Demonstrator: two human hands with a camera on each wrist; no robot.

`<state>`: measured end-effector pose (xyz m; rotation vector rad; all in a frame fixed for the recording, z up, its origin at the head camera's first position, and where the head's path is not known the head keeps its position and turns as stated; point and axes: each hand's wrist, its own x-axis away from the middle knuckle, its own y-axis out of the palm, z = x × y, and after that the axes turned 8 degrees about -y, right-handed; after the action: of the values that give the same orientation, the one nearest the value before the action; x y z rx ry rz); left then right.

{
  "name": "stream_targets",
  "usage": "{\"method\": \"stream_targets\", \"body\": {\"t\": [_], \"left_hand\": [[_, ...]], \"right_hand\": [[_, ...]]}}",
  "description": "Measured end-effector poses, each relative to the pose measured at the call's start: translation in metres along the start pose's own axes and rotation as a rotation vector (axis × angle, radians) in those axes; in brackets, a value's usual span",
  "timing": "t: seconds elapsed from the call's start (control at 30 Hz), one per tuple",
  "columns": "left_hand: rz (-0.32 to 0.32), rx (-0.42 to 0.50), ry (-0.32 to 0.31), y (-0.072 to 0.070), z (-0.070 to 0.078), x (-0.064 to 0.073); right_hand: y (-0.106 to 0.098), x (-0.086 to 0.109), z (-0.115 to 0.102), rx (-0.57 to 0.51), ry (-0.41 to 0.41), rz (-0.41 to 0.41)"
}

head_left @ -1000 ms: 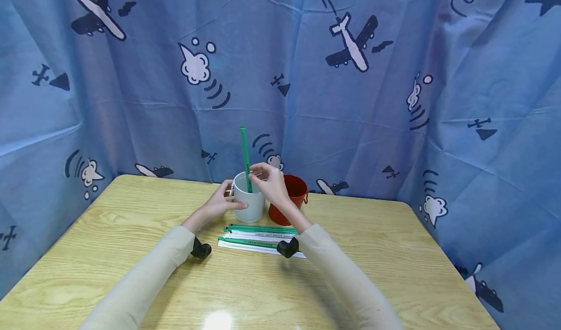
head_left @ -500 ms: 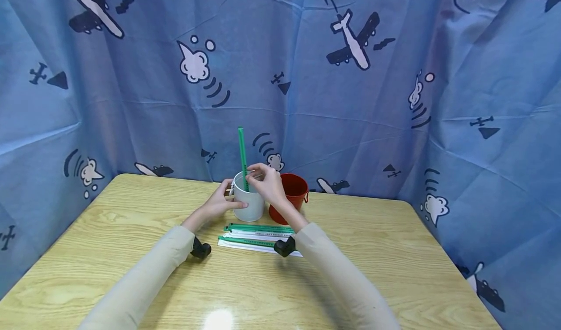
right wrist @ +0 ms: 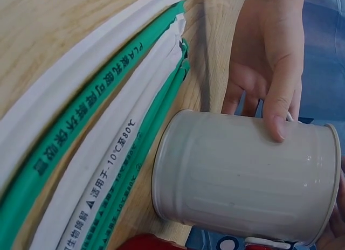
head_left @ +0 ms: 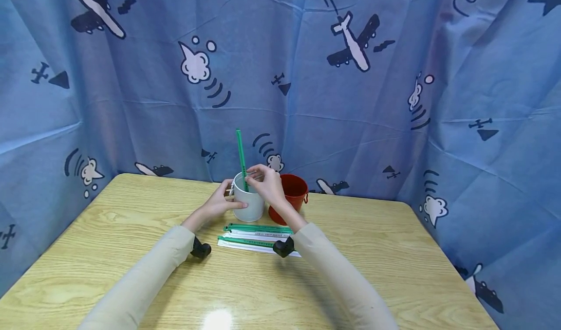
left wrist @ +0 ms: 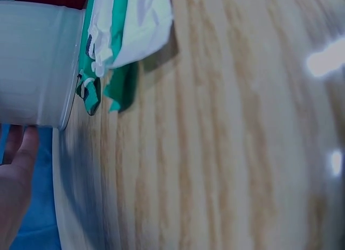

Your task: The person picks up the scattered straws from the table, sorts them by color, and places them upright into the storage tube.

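Note:
A small white bucket (head_left: 248, 204) stands upright near the back of the table. My left hand (head_left: 217, 201) grips its left side, thumb across the front and fingers behind; the right wrist view shows that thumb on the bucket's wall. A green paper-wrapped straw (head_left: 241, 151) rises from the bucket, leaning left, its lower end hidden inside. At the rim, my right hand (head_left: 268, 184) pinches the straw low down between thumb and fingers. In front of the bucket lie several wrapped straws (right wrist: 94, 153), green and white, side by side.
A red bucket (head_left: 294, 193) stands right next to the white one, partly behind my right wrist. Blue curtain (head_left: 350, 140) with airplane prints hangs along the back and sides of the wooden table (head_left: 372, 252). Black wrist cameras (head_left: 200, 248) hang below both wrists.
My right hand and the green straw have shifted slightly left, and the straw's top sits a little lower. The left hand and the white bucket hold still.

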<state>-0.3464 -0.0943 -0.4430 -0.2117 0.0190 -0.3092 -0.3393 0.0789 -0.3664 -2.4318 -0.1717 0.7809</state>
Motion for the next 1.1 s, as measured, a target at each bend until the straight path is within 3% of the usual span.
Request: {"method": "stream_targets", "body": {"t": [0.63,1.1], "left_hand": [[0.009,-0.009,-0.003,0.000,-0.001,0.002],[0.010,-0.011,0.030,0.000,0.001,0.001]], "right_hand": [[-0.010,0.008,-0.010,0.012,-0.106,-0.045],[-0.021,0.024,-0.016,0.011,-0.113,-0.117]]}}
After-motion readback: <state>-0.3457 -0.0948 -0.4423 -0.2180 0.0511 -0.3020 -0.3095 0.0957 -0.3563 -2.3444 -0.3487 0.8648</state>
